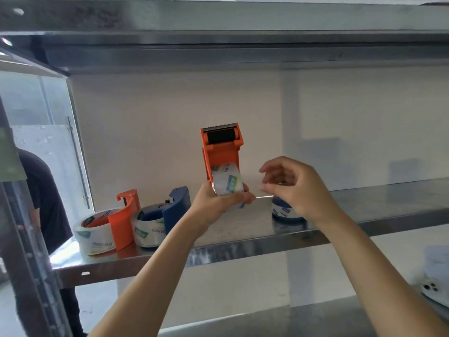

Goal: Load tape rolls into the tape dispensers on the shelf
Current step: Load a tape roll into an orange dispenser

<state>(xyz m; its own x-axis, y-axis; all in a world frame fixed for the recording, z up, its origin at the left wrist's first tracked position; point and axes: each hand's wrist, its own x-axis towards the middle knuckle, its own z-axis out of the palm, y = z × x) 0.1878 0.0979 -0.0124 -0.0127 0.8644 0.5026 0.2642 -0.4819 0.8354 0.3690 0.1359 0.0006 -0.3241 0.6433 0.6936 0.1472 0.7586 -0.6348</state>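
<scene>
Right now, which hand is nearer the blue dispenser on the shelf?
Left. The left hand, gripping the orange dispenser, is just right of the blue dispenser; the right hand hangs farther right, beyond the orange one.

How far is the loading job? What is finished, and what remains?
Done, it seems: an orange dispenser and a blue dispenser lie loaded on the shelf. In hand: the left hand holds a third dispenser, its roll seated; the right hand is beside it, perhaps at the tape end. Left: a blue item behind the right hand, too hidden to judge.
</scene>
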